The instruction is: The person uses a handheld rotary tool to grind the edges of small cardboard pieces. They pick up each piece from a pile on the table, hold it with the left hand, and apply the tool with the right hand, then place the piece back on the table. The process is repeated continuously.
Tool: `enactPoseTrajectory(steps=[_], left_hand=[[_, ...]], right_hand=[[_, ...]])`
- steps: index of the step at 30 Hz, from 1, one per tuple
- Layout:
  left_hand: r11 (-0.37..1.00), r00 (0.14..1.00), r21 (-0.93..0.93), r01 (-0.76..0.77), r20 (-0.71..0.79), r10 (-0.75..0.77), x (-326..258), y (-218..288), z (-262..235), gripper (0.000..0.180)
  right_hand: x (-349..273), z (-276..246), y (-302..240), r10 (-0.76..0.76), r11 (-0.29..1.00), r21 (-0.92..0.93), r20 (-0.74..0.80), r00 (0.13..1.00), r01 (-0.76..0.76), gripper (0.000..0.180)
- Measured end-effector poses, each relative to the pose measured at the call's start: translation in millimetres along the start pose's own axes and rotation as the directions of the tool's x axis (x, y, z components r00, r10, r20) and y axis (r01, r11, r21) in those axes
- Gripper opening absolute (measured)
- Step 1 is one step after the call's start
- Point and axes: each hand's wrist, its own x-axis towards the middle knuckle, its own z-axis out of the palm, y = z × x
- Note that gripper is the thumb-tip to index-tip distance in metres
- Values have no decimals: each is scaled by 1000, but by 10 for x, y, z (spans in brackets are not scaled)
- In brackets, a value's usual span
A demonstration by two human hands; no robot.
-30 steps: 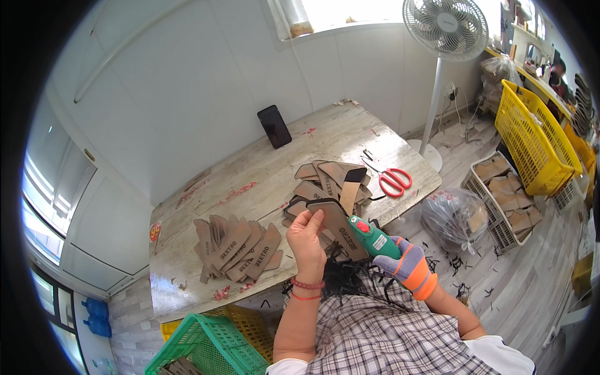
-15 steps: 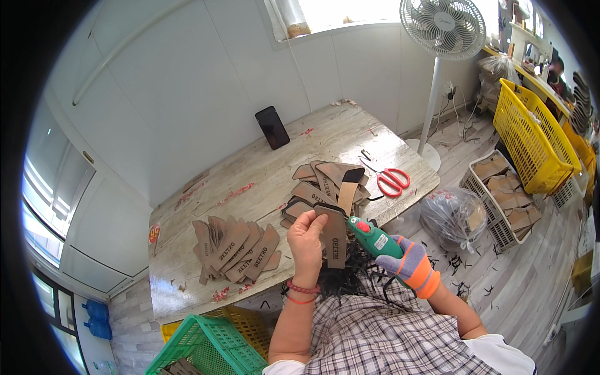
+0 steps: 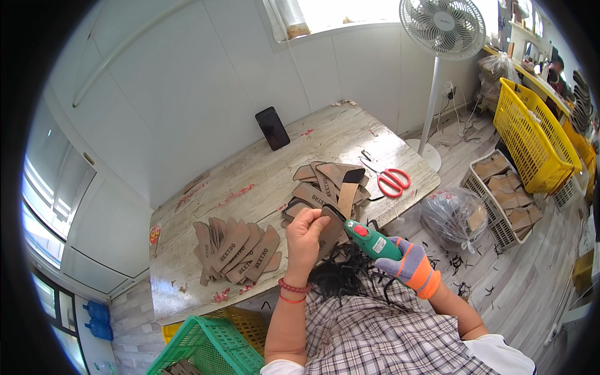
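One green tool [image 3: 371,240] in right hand [image 3: 406,265], tip up-left.

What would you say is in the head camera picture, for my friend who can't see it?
A person's bare left hand holds a brown cutout, while the gloved right hand points a green tool at it. Behind them, a worn table carries cutout piles, red scissors and a phone.
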Motion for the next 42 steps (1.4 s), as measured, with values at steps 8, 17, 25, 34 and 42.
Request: enactPoseTrajectory(steps=[8,17,25,34,42], left_hand=[[995,989,99,-4,144,-11,-47,21,-24,5],[896,949,366,-253,275,155,132,19,-181,6],[749,785,-657,-89,-509,-353,97,-362,-577,7],[590,883,-764,260,-59,-465,-301,-352,-32,7],[729,916,-661,176,-161,-367,-329,-269,73,8]], right_hand=[[15,-8,-76,53,998,33,35,998,-55,54],[33,-35,-94,76,995,-61,26,997,-74,54],[-26,-14,17,78,997,25,-33,996,-77,53],[-38,70,26,128,989,-70,-44,991,-131,56],[-36,102,-1,104,987,-120,-8,995,-104,59]])
